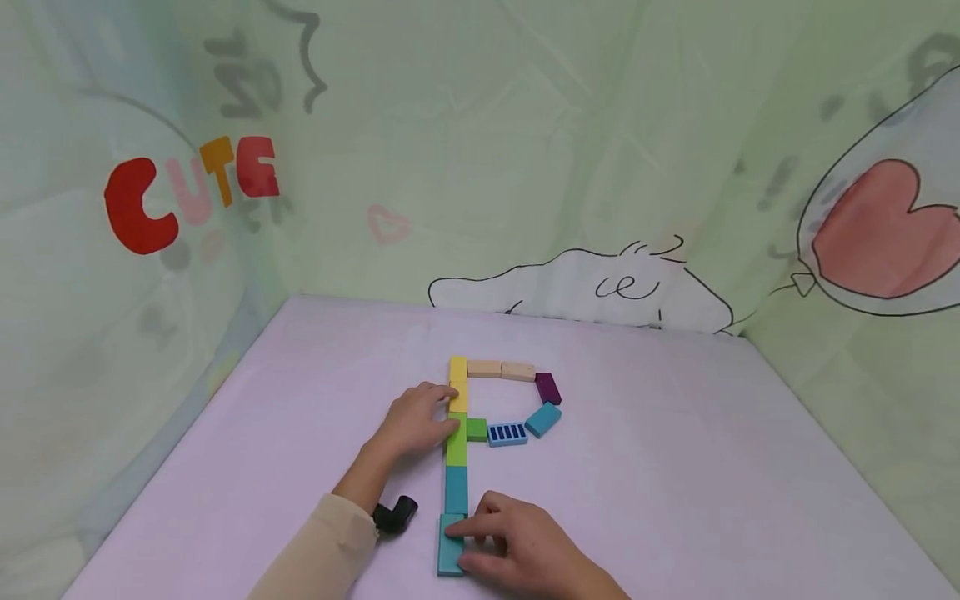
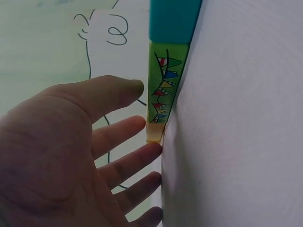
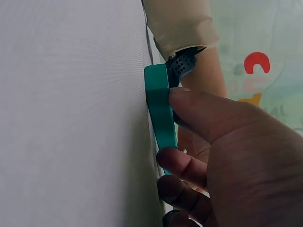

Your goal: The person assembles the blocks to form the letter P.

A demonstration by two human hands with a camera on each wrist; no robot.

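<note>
Several flat toy blocks lie end to end in a straight column on the table, with a loop of blocks on its upper right. My left hand (image 1: pixel 417 419) has its fingers extended, fingertips at the yellow block (image 1: pixel 458 398) and thumb at the green block (image 1: pixel 457 450). The left wrist view shows printed bunting on the green block (image 2: pixel 163 90). At the near end of the column, my right hand (image 1: pixel 528 546) holds a teal block (image 1: pixel 450 550) between thumb and index finger. Its remaining fingers bend beside the block, close to the table surface (image 3: pixel 71 118).
The loop holds two beige blocks (image 1: pixel 517 371), a purple block (image 1: pixel 548 388), a blue block (image 1: pixel 543 419), a striped block (image 1: pixel 507 433) and a small green block (image 1: pixel 477 430). A black device (image 1: pixel 397 515) sits by the left cuff. Printed cloth walls (image 1: pixel 480 167) surround the table.
</note>
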